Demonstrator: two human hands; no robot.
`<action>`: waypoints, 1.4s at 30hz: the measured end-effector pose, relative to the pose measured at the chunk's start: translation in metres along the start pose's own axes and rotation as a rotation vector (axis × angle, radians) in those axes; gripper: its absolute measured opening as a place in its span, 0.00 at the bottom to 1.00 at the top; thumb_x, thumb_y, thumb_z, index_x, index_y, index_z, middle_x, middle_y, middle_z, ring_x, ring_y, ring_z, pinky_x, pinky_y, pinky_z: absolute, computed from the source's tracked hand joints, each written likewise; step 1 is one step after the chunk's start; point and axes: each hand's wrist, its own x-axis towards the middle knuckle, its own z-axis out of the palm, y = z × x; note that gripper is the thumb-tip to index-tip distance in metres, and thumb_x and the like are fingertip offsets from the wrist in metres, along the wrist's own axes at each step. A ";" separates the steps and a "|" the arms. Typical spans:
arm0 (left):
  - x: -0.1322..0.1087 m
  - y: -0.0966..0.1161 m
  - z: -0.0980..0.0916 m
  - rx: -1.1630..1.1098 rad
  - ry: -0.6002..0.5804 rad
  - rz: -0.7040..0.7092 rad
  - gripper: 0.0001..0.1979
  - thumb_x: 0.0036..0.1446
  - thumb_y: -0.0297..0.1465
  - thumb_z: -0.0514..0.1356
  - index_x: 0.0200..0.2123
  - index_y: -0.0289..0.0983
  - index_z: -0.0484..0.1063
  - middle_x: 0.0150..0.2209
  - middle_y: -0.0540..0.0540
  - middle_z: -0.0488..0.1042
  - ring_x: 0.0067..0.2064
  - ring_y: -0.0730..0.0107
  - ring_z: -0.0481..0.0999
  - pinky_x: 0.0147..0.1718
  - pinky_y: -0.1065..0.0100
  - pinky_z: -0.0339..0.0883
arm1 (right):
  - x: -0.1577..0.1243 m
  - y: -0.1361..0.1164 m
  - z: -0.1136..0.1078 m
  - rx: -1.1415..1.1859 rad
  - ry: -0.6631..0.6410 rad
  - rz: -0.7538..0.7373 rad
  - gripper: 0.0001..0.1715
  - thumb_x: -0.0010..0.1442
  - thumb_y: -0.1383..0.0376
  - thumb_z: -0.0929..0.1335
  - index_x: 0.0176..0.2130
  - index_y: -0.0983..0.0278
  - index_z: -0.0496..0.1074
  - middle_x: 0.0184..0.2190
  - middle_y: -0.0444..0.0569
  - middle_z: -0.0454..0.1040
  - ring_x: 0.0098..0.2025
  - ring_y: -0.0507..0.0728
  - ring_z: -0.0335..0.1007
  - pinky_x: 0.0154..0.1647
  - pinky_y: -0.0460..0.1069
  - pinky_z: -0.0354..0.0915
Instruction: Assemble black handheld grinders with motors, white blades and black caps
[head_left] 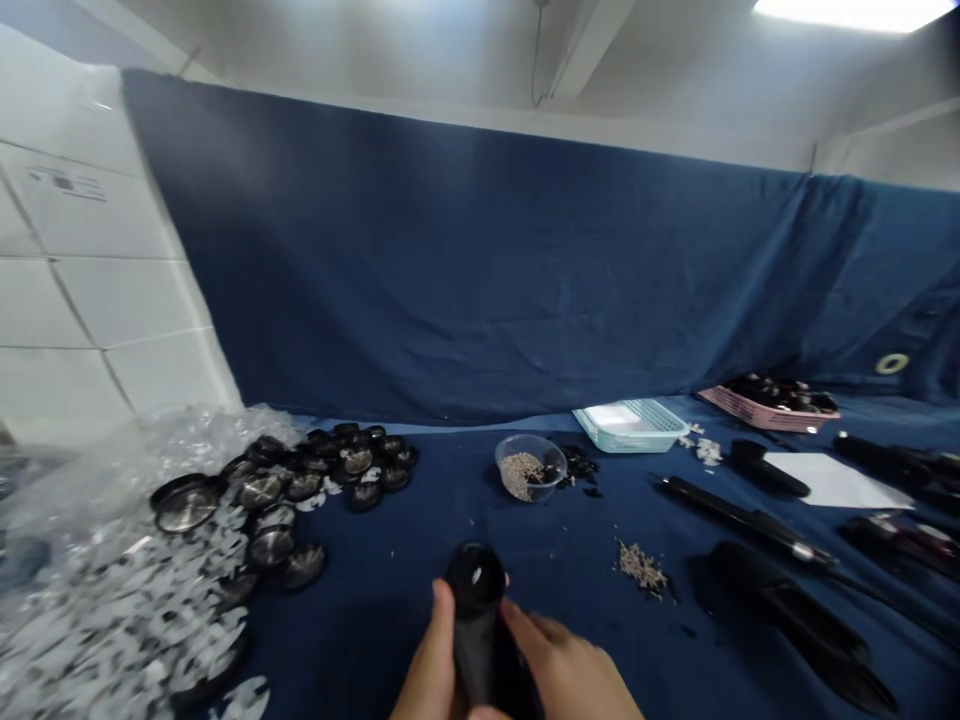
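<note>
Both my hands are wrapped around a black plastic housing with a round, hollow-looking upper end, at the bottom centre of the head view. My left hand grips its left side, thumb pointing up along it. From the right, my right hand closes on the same piece, fingers near the rim. A small bright spot shows inside the round end. The lower part of the housing runs out of the frame between my hands. Beyond it stands a clear plastic bowl with many tiny screws and some black bits.
Left lie black round caps with metallic faces, white flat cut pieces and clear plastic wrap. Loose screws, a corded black screwdriver and a black housing lie right. Turquoise and pink baskets stand behind.
</note>
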 end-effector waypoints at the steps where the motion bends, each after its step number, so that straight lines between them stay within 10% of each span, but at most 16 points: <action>1: 0.002 0.001 -0.001 -0.003 0.014 -0.047 0.31 0.52 0.58 0.56 0.46 0.40 0.75 0.34 0.41 0.81 0.37 0.52 0.80 0.36 0.60 0.71 | 0.002 0.002 -0.005 -0.024 0.018 0.015 0.22 0.51 0.47 0.72 0.42 0.54 0.79 0.31 0.48 0.79 0.29 0.61 0.74 0.29 0.51 0.66; 5: 0.007 0.007 0.001 -0.003 0.070 -0.192 0.34 0.50 0.61 0.55 0.36 0.34 0.78 0.23 0.40 0.77 0.23 0.58 0.77 0.21 0.66 0.66 | 0.041 0.047 -0.056 -0.154 0.215 0.178 0.25 0.66 0.49 0.61 0.33 0.62 0.76 0.30 0.48 0.75 0.33 0.57 0.72 0.36 0.51 0.66; 9: 0.005 0.010 0.007 -0.020 0.076 -0.150 0.35 0.54 0.59 0.53 0.37 0.30 0.77 0.23 0.41 0.77 0.22 0.62 0.77 0.20 0.69 0.65 | 0.097 0.120 -0.090 -0.264 0.186 0.331 0.15 0.66 0.58 0.66 0.47 0.65 0.70 0.45 0.50 0.72 0.43 0.56 0.71 0.45 0.55 0.70; 19: 0.007 0.016 -0.013 -0.023 0.026 -0.092 0.32 0.58 0.55 0.52 0.37 0.30 0.76 0.24 0.41 0.77 0.22 0.58 0.77 0.20 0.67 0.64 | 0.131 0.154 -0.060 -0.382 0.278 0.327 0.15 0.66 0.60 0.66 0.50 0.64 0.69 0.50 0.52 0.70 0.47 0.58 0.70 0.47 0.56 0.69; 24: 0.006 0.019 -0.016 -0.063 0.037 -0.067 0.35 0.57 0.58 0.49 0.37 0.30 0.76 0.24 0.42 0.77 0.21 0.59 0.77 0.18 0.69 0.62 | 0.134 0.111 -0.055 -0.313 0.343 0.126 0.15 0.67 0.59 0.65 0.48 0.65 0.70 0.47 0.51 0.71 0.44 0.56 0.71 0.45 0.55 0.70; 29: 0.000 0.013 -0.015 -0.097 0.096 -0.064 0.37 0.52 0.60 0.53 0.38 0.28 0.76 0.24 0.41 0.77 0.20 0.60 0.76 0.16 0.69 0.60 | 0.149 0.025 -0.022 -0.211 0.046 -0.266 0.13 0.67 0.58 0.65 0.43 0.66 0.72 0.40 0.48 0.74 0.39 0.54 0.72 0.43 0.53 0.70; 37: 0.004 0.019 -0.024 -0.168 0.210 -0.029 0.38 0.53 0.61 0.50 0.33 0.28 0.75 0.21 0.41 0.75 0.19 0.62 0.75 0.20 0.68 0.63 | 0.226 -0.110 0.090 -0.322 -0.581 -0.730 0.15 0.65 0.59 0.67 0.49 0.66 0.70 0.46 0.50 0.72 0.43 0.57 0.72 0.44 0.55 0.71; 42: 0.009 0.017 -0.031 -0.214 0.214 -0.028 0.33 0.55 0.57 0.51 0.34 0.30 0.74 0.20 0.40 0.74 0.20 0.58 0.74 0.23 0.62 0.67 | 0.240 -0.164 0.162 -0.479 -0.646 -0.852 0.18 0.65 0.60 0.67 0.52 0.65 0.68 0.51 0.53 0.69 0.49 0.59 0.69 0.49 0.59 0.69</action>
